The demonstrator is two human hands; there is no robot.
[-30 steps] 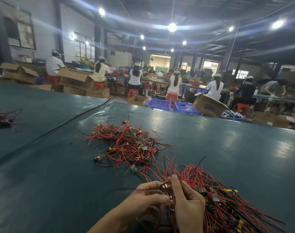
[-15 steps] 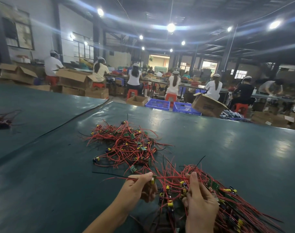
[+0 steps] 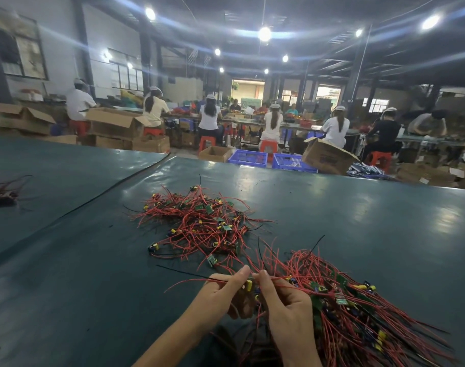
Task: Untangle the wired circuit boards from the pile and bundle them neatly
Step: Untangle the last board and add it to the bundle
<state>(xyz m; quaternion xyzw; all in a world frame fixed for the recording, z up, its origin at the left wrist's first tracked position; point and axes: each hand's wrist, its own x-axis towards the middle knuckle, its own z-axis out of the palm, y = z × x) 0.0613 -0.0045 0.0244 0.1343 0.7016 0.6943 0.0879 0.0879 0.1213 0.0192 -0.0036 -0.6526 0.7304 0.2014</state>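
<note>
A loose tangled pile (image 3: pixel 202 221) of small green circuit boards with red wires lies on the dark green table (image 3: pixel 371 234), ahead of my hands. A larger gathered bundle (image 3: pixel 358 308) of the same boards fans out to the lower right. My left hand (image 3: pixel 220 295) pinches a small board with a yellow part (image 3: pixel 249 284); its red and black wires trail to the left. My right hand (image 3: pixel 287 308) grips the wires of the bundle right beside it, fingertips almost touching the left hand's.
Another small heap of wires (image 3: pixel 1 193) lies at the far left of the table. A seam (image 3: pixel 115 189) runs diagonally across the table cover. Beyond the far edge stand cardboard boxes (image 3: pixel 326 156), blue crates (image 3: pixel 248 157) and seated workers.
My hands spread apart half a second ago, drawing one board's wires out leftward. They have now come back together over the near end of the bundle.
</note>
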